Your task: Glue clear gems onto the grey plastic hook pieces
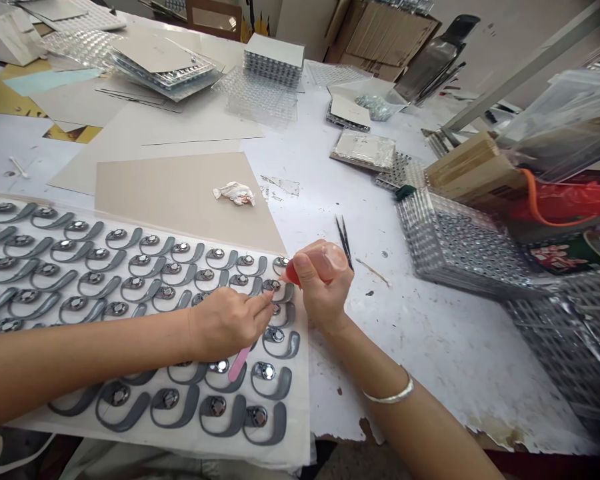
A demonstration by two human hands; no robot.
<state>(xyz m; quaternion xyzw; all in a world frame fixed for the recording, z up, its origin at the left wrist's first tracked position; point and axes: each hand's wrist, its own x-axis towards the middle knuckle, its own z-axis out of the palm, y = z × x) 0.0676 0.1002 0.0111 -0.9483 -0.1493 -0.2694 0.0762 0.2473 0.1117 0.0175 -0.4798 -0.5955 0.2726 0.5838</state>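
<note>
A sheet [300, 427] covered with a white film lies at the front left, bearing rows of grey hook-shaped pieces [275, 427] with round silver, stone-like ends. My left hand [235, 323] is closed over its right part, fingertips together beside one of the pieces. From under that hand sticks out a pink flat stick [239, 366]; the grip on it is partly hidden. My right hand [325, 293] is wrapped round a small translucent squeeze bottle [330, 259] with a reddish end, tilted with its tip towards the left fingertips, over the sheet's right edge.
Black tweezers [344, 239] and a thin stick [373, 272] lie right of my right hand. A crumpled tissue [235, 193] rests on beige cardboard [180, 180]. Stacked clear trays of stones [470, 243] stand at right, a grey bottle [437, 57] behind.
</note>
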